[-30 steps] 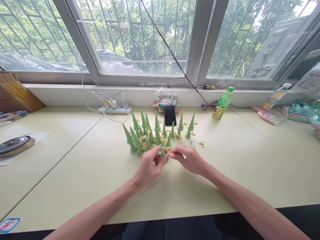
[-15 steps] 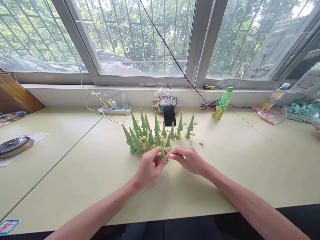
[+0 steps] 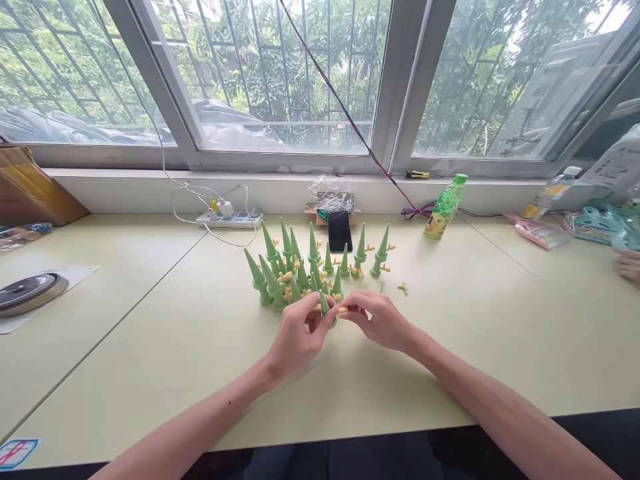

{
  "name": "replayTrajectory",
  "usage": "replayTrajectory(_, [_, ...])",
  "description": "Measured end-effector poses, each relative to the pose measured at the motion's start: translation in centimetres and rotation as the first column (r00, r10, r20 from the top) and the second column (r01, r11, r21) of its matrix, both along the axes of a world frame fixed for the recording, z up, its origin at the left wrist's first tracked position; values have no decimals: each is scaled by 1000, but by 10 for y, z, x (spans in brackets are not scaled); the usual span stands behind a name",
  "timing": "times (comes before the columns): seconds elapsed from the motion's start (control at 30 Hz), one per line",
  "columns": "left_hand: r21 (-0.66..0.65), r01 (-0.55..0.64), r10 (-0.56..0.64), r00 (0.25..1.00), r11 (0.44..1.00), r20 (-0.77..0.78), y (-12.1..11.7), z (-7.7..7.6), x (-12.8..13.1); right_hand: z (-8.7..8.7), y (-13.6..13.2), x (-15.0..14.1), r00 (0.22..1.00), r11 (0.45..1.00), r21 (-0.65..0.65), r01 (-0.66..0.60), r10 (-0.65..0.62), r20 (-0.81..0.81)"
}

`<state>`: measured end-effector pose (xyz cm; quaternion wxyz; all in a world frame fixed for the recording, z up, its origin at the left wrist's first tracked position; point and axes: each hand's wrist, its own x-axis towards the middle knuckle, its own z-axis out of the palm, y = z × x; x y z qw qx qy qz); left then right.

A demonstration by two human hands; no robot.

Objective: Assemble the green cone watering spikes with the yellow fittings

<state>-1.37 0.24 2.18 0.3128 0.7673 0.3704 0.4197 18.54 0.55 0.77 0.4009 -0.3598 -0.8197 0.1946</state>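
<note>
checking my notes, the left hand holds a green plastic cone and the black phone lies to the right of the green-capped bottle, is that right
Not quite: in the head view, the flat black phone lies left of the green-capped clear bottle. The rest holds.

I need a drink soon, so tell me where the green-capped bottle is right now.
In the head view, the green-capped bottle stands right of the phone, beside the coiled cable.

On the table (image 3: 150, 347), the cones (image 3: 275, 288) are grouped centrally; behind them a phone (image 3: 340, 233) is placed, flanked (not closely) by a power strip (image 3: 244, 219) left and a bottle (image 3: 443, 209) right.
</note>
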Motion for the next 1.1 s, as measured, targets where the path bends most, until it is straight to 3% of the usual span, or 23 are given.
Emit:
replayTrajectory(0.57, [138,5,5,997,990,-77,-1,-3,-2,0,-1,1,997,999,36,-36,33,68])
replayTrajectory(1.1, [38,-17,17,1000,999,-3,1,-3,0,-1,-1,1,999,999,-27,-30,30,12])
